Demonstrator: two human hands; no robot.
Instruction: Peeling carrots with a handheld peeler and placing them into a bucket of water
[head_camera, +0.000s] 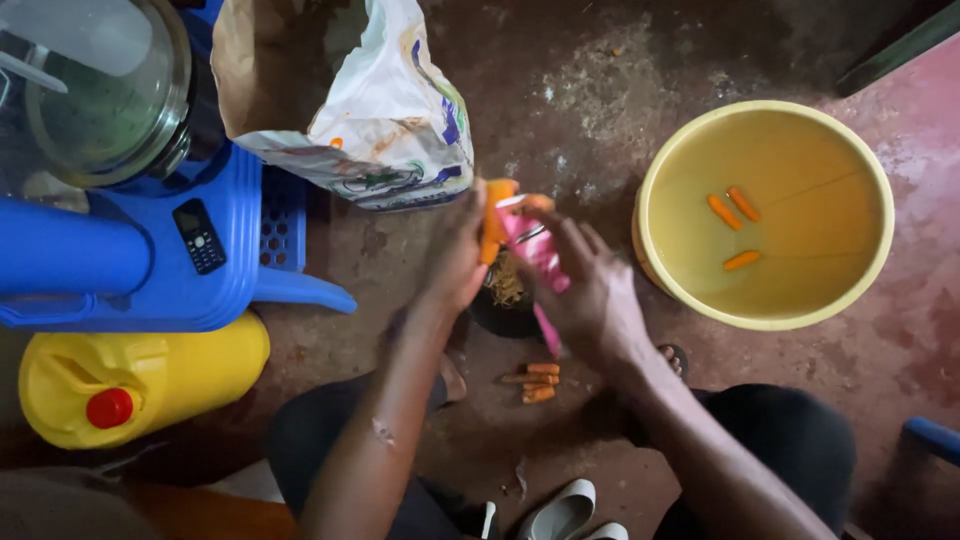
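From the head camera, we see our left hand (455, 265) gripping one carrot (494, 220) above a dark bowl (505, 305) of peelings. Our right hand (590, 295) has its fingers closed on a pink peeler (535, 255). Right of the bowl, three peeled carrots (738, 225) float in one yellow basin (680, 160); below it, three unpeeled carrots (535, 382) wait on the floor, so we judge the work about half done.

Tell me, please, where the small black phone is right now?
The phone lies on the blue plastic chair at the left of the head view, above the yellow jerrycan.
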